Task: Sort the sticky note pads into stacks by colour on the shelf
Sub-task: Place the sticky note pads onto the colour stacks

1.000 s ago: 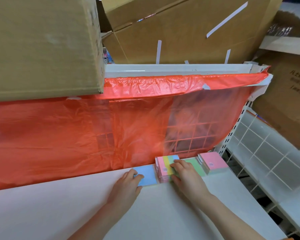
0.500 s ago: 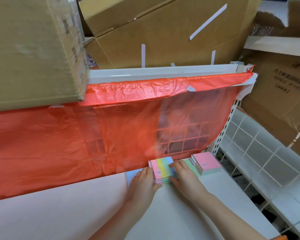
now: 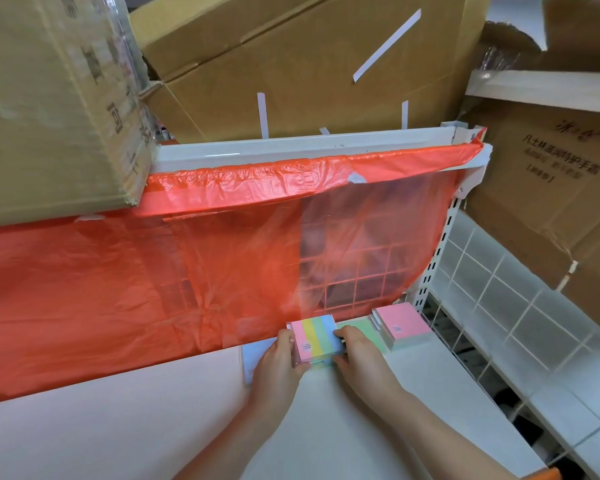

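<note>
Both hands have closed in on the striped stack since a second ago — our left hand slid off the blue pad and now clamps the stack's left side, fingers curled on it, while our right hand grips the right side. That stack sits near the shelf's back edge, against the red plastic sheet. Just beside it lies a green pad, then the pink stack toward the back right corner — cardboard boxes loom above.
</note>
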Tool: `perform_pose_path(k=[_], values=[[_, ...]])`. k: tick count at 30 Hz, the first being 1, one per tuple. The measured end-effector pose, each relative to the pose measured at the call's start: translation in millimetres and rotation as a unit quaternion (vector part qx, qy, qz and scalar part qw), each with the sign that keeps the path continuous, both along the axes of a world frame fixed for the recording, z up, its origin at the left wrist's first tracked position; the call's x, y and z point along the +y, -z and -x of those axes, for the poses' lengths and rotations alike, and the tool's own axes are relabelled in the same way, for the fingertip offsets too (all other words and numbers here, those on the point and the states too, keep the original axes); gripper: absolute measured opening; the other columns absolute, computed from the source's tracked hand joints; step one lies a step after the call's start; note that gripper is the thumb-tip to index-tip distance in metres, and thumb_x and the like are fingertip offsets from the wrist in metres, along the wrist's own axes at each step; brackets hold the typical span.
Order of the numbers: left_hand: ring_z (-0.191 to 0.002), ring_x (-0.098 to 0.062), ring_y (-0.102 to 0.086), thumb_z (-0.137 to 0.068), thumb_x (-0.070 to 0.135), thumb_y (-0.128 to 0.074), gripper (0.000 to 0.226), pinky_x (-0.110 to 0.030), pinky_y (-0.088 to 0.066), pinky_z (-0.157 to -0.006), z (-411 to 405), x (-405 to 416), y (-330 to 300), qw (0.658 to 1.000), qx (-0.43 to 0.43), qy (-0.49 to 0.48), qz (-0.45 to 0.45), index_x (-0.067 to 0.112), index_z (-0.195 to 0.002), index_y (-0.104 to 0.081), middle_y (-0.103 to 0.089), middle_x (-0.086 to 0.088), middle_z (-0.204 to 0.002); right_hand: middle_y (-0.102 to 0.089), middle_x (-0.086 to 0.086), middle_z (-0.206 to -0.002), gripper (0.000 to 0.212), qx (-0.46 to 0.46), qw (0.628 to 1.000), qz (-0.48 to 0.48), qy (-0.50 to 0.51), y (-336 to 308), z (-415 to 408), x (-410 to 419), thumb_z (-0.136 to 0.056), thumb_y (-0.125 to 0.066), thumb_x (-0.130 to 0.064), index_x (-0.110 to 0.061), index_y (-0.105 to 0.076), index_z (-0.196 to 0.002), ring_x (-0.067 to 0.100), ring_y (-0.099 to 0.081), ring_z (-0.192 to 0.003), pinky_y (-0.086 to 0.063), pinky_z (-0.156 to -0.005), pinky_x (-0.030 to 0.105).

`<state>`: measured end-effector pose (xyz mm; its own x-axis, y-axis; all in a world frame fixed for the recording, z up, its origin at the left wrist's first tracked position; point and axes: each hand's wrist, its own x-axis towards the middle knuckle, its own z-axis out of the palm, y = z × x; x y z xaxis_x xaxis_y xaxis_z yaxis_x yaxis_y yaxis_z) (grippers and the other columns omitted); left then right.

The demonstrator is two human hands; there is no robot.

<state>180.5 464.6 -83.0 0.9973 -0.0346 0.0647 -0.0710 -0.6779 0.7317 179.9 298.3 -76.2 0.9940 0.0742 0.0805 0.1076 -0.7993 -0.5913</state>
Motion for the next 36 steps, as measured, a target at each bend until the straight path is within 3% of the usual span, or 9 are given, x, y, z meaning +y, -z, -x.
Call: perform_pose_path(k=[8, 18, 24, 29, 32, 36], values=[[-0.097, -0.004, -0.059, -0.082, 0.017, -0.068, 0.034, -0.026, -0.045, -0.082, 6, -2, -9, 1.0, 0.005, -0.028, 0.013, 0.028, -0.111, -0.055, -0.061, 0.023, -0.094, -0.053, 0.002, -0.131, 0.045, 0.0, 1.0, -0.007, -0.017, -5, -4, -5, -0.092, -0.056, -0.021, -0.012, -0.046, -0.135, 0.016, -0.053, -0.117, -0.04, -0.099, 0.023], [-0.099, -0.005, -0.056, -0.082, 0.022, -0.068, 0.029, -0.028, -0.046, -0.08, 12, -7, -7, 0.998, -0.015, -0.054, -0.017, 0.03, -0.108, -0.056, -0.062, 0.017, -0.101, -0.053, 0.002, -0.134, 0.044, 0.0, 1.0, -0.009, -0.023, -6, -6, -8, -0.094, -0.053, -0.018, -0.013, -0.046, -0.137, 0.016, -0.051, -0.119, -0.038, -0.1, 0.023], [-0.107, -0.006, -0.053, -0.085, 0.027, -0.065, 0.03, -0.027, -0.044, -0.081, 15, -9, -6, 0.997, -0.02, -0.059, -0.049, 0.03, -0.113, -0.053, -0.06, 0.016, -0.11, -0.049, 0.003, -0.137, 0.043, -0.023, 0.999, 0.014, -0.043, -6, -3, -11, -0.096, -0.049, -0.019, -0.012, -0.042, -0.138, 0.018, -0.044, -0.127, -0.029, -0.103, 0.022], [-0.118, -0.01, -0.048, -0.092, 0.034, -0.056, 0.033, -0.028, -0.041, -0.085, 24, -1, -8, 0.992, -0.014, -0.088, -0.091, 0.026, -0.123, -0.05, -0.053, 0.013, -0.123, -0.056, 0.003, -0.124, 0.034, -0.09, 0.995, 0.022, -0.048, -8, 5, -17, -0.095, -0.045, -0.02, -0.012, -0.052, -0.127, 0.022, -0.048, -0.118, -0.037, -0.097, 0.029], [-0.117, -0.012, -0.049, -0.096, 0.027, -0.047, 0.029, -0.029, -0.041, -0.087, 36, 13, -9, 0.986, -0.025, -0.113, -0.117, 0.023, -0.124, -0.051, -0.052, 0.011, -0.127, -0.063, 0.004, -0.109, 0.033, -0.137, 0.989, 0.007, -0.056, -15, 10, -16, -0.088, -0.04, -0.02, -0.011, -0.061, -0.112, 0.027, -0.058, -0.101, -0.047, -0.084, 0.038], [-0.113, -0.013, -0.051, -0.093, 0.013, -0.046, 0.03, -0.028, -0.041, -0.086, 59, 39, -6, 0.983, -0.033, -0.14, -0.117, 0.02, -0.12, -0.056, -0.057, 0.007, -0.121, -0.064, 0.002, -0.1, 0.028, -0.177, 0.979, -0.026, -0.095, -28, 20, 4, -0.085, -0.042, -0.014, -0.011, -0.064, -0.103, 0.024, -0.059, -0.091, -0.047, -0.076, 0.034]])
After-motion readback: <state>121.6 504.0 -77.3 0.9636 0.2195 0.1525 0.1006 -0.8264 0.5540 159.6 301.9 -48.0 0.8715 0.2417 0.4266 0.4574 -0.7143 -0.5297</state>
